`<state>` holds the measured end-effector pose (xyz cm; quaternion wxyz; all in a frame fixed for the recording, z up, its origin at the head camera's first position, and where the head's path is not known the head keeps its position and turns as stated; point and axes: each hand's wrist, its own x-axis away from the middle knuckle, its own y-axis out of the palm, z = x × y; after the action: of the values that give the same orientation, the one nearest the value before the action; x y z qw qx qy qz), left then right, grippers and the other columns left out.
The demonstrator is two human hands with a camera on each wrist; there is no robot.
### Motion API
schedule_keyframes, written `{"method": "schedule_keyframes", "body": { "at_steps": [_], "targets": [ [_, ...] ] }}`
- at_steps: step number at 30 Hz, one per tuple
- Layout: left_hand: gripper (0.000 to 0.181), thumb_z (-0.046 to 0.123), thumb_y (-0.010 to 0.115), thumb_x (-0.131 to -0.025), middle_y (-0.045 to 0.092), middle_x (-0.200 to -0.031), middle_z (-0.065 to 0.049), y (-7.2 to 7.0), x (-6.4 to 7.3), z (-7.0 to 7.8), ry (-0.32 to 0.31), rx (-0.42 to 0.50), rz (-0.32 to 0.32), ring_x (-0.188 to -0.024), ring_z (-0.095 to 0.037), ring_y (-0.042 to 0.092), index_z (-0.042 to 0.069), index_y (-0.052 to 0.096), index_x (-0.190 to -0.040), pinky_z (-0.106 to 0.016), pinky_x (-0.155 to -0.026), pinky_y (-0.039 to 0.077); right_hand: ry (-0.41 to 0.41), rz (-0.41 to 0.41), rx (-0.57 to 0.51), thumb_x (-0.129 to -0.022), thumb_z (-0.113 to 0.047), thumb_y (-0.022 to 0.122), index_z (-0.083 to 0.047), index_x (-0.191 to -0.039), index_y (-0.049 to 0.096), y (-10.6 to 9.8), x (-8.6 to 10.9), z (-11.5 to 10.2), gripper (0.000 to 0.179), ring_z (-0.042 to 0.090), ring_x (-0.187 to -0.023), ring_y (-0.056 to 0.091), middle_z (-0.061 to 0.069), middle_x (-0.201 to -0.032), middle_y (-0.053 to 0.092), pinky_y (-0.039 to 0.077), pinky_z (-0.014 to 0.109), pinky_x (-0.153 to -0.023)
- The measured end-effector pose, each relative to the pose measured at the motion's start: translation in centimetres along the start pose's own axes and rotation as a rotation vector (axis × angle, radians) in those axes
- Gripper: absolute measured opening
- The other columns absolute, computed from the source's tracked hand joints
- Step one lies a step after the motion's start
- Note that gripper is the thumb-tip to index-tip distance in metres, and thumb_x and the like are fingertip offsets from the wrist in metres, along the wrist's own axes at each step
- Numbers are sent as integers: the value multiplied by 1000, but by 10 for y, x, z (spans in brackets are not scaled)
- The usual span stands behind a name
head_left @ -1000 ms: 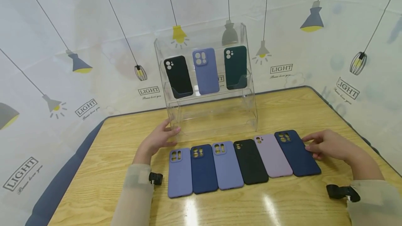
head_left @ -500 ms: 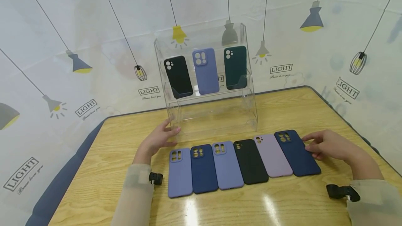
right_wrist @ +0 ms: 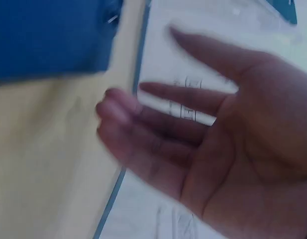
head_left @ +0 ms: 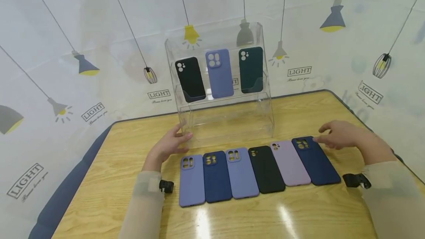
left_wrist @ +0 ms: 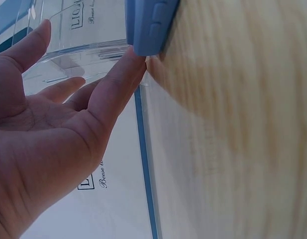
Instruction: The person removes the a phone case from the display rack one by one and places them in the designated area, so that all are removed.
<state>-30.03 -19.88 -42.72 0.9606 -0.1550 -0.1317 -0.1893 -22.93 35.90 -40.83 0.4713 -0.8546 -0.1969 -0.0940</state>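
Along the table lies a row of phone cases: a lavender-blue one (head_left: 192, 185), a navy one (head_left: 217, 182), a second lavender-blue one (head_left: 242, 178), a black one (head_left: 268, 174), a pale purple one (head_left: 292, 167) and, at the right end, another navy one (head_left: 317, 163). My left hand (head_left: 168, 144) is at the lower left corner of the clear acrylic display stand (head_left: 229, 130), fingers extended. Beside the top of the right-end navy case is my right hand (head_left: 342, 135), holding nothing. Its fingers are loosely bent and blurred in the right wrist view.
On the stand's upper tier lean a black case (head_left: 190, 80), a lavender-blue case (head_left: 220, 76) and a dark green case (head_left: 251, 71). A lamp-printed cloth (head_left: 132, 21) hangs behind and beside the wooden table (head_left: 106, 180).
My right hand has left the side of the right-end navy case and moved up and away toward the stand's side. My left hand stays put. The head view has shifted slightly.
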Motion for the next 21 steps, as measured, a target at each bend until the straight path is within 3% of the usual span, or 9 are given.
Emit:
{"method": "schedule_keyframes", "body": {
  "at_steps": [3,5,8,16,21],
  "targets": [
    [80,27,59,-111,31,-173,-22,0,0,1,-3,-2,3,-155,-41,43,26,9,-174,-48,-113,57,-68,4,61,-105,-54,62,10,-160,36,-8,-17,-26,88,41,-108,73,32,-130,69,63,52,-87],
    [80,28,59,-111,30,-173,-22,2,-1,1,-2,-5,4,-155,-41,43,26,9,-174,-48,-112,57,-106,-21,51,-102,-61,62,2,-166,27,-6,-31,-40,96,53,-132,60,39,-153,50,58,62,-101],
    [79,27,59,-111,31,-173,-22,4,-2,0,-5,-1,6,-155,-41,43,26,9,-174,-48,-113,57,-138,-58,36,-100,-62,65,-4,-171,15,1,-50,-53,104,60,-151,36,40,-167,30,46,72,-112],
    [80,27,59,-111,32,-172,-23,6,-2,1,-7,-5,4,-154,-40,45,26,10,-174,-48,-112,58,-147,-101,-48,-100,-67,62,-8,-171,-8,14,-83,-65,116,54,-163,4,28,-178,-3,17,76,-129],
    [79,27,59,-111,33,-172,-23,3,-3,2,-9,-1,8,-152,-40,47,26,10,-174,-48,-112,58,-120,-140,-71,-102,-75,48,-5,-170,-11,16,-94,-78,114,52,-164,-2,27,-178,-9,12,75,-130]
  ]
}}
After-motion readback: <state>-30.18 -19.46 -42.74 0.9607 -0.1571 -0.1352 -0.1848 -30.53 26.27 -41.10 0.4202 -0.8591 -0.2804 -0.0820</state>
